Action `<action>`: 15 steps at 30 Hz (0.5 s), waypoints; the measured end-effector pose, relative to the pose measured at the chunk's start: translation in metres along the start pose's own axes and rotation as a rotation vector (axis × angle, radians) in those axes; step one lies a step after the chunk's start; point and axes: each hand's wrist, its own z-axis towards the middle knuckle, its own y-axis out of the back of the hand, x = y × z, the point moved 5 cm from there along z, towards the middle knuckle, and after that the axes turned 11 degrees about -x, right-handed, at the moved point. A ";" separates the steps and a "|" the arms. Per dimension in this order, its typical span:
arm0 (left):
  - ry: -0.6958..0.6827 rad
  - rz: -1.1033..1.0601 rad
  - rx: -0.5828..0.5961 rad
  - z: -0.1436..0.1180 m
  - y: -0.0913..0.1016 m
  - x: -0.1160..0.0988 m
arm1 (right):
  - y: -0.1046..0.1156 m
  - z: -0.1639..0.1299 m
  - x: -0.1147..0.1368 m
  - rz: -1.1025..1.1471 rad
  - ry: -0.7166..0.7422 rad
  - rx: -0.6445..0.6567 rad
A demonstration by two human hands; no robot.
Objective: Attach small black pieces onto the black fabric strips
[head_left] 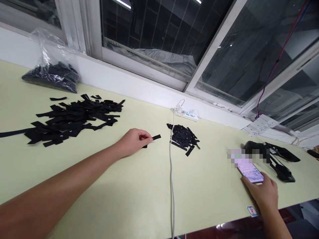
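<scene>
Work is judged to be partway along rather than finished. Near the centre of the frame, a black strip (pixel 156 137) is held by the left hand (pixel 133 142) above the pale yellow-green counter (pixel 119 205). At the left of the frame a large heap (pixel 77 116) of similar strips is loosely spread, and just right of centre a smaller heap (pixel 184 136) is gathered more compactly, its left edge crossed by a white cable (pixel 171 172). Which heap has been dealt with cannot be told for certain. More dark material is contained in a clear plastic bag (pixel 47 49) at the upper left, so a good deal may be left, though single pieces cannot be made out there.

The strip is short, narrow, flat and matt black, with a squared end pointed towards the smaller heap. A further bit of black is seen beneath the hand; whether it belongs to the same strip cannot be told. The strip is pinched between thumb and forefinger, apart from both heaps. At the lower right, the lower end of a phone (pixel 250 173) with a lit screen is gripped in the fingers of the right hand (pixel 266 192). Its far end is obscured by pixelation.
</scene>
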 end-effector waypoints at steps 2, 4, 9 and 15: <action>0.000 0.003 -0.001 0.000 0.000 0.000 | 0.000 -0.001 0.002 -0.001 0.006 -0.012; -0.003 0.008 0.000 0.000 0.000 0.000 | 0.000 0.000 0.003 0.005 0.013 -0.013; 0.001 0.015 -0.004 -0.001 0.001 -0.001 | -0.004 0.010 0.004 -0.024 0.053 0.065; 0.002 0.014 -0.005 -0.001 0.000 -0.001 | -0.004 0.025 0.013 0.025 0.138 0.112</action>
